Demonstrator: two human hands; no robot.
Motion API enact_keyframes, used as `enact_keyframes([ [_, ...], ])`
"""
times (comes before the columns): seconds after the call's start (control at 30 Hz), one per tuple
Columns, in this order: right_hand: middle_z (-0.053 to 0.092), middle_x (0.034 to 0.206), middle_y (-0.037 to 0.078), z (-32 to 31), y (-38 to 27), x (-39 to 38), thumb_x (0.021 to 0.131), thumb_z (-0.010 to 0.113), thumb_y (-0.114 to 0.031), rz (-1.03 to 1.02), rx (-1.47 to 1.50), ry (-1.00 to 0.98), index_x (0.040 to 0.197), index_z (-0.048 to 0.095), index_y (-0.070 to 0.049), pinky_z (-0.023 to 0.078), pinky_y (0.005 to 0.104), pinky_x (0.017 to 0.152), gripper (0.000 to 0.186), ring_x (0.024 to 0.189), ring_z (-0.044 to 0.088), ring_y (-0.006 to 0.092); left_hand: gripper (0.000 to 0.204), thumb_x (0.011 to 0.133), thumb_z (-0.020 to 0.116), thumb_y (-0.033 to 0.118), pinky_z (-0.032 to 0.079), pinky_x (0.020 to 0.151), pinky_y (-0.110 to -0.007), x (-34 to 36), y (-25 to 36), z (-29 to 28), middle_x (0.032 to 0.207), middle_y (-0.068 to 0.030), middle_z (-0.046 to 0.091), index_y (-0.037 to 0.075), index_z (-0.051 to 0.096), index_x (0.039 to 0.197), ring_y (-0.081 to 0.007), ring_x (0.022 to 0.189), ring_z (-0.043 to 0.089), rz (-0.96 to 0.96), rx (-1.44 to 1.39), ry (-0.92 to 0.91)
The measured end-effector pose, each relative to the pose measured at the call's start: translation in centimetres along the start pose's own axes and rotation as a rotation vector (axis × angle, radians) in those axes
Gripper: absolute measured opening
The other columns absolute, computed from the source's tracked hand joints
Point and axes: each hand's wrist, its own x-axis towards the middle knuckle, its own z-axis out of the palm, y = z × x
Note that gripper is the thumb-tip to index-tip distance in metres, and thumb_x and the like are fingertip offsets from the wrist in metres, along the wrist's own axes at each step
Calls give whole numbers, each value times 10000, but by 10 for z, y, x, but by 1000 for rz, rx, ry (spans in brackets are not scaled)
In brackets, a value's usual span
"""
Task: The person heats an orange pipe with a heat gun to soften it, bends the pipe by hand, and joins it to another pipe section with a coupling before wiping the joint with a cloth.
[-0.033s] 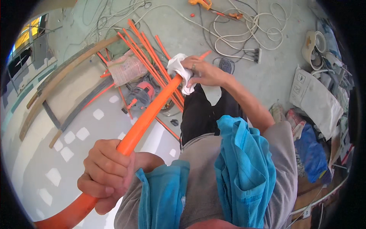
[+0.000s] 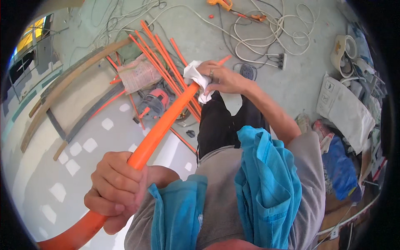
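A long orange pipe [image 2: 160,125] slants across my front, from the lower left up toward the floor ahead. My left hand [image 2: 116,187] is wrapped firmly around its near part. Farther along, my right hand [image 2: 221,78] presses a crumpled white cloth [image 2: 194,71] around the same pipe. The pipe's far end shows beyond my right fingers. Cloth and fingers hide the stretch of pipe between them. A blue garment [image 2: 268,179] hangs over my shoulders, down my chest.
Several thin orange pipes [image 2: 166,62] lie beyond the pipe, beside a red and grey power tool [image 2: 155,102] and a wooden frame [image 2: 71,87]. White cables [image 2: 275,31] and a power strip [image 2: 283,61] spread over the floor ahead. Bags, including a blue one [image 2: 339,166], pile up at the right.
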Motion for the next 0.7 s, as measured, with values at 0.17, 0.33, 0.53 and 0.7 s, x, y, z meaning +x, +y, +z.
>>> enact_keyframes([
  [0.17, 610, 1352, 176, 10, 10, 3, 763, 818, -47, -52, 8, 11, 1348, 582, -23, 430, 453, 1109, 631, 1308, 545, 380, 424, 971, 654, 450, 296, 344, -174, -3, 1, -2, 446, 68, 432, 136, 479, 745, -28, 342, 336, 7, 18, 1],
  [0.33, 636, 1305, 164, 14, 0, 2, 777, 751, 38, -16, 43, 57, 1302, 606, -28, 468, 450, 1061, 549, 1255, 589, 377, 412, 953, 670, 435, 313, 342, -168, -4, 3, -2, 448, 64, 463, 137, 482, 738, -25, 336, 360, 10, 32, 8],
  [0.53, 695, 1165, 128, 13, 9, 0, 816, 700, 60, -152, 43, 176, 1176, 658, -30, 527, 430, 961, 374, 1099, 674, 339, 392, 937, 686, 420, 326, 340, -166, -8, 0, 1, 456, 58, 504, 139, 499, 738, -25, 331, 386, 44, -42, -12],
  [0.7, 723, 1133, 88, 15, 8, -5, 886, 654, 54, 7, 104, 147, 1190, 667, -26, 532, 368, 928, 315, 1068, 691, 256, 389, 937, 692, 427, 336, 354, -168, -13, 7, 0, 454, 67, 493, 139, 507, 751, -32, 332, 379, 15, 28, 12],
])
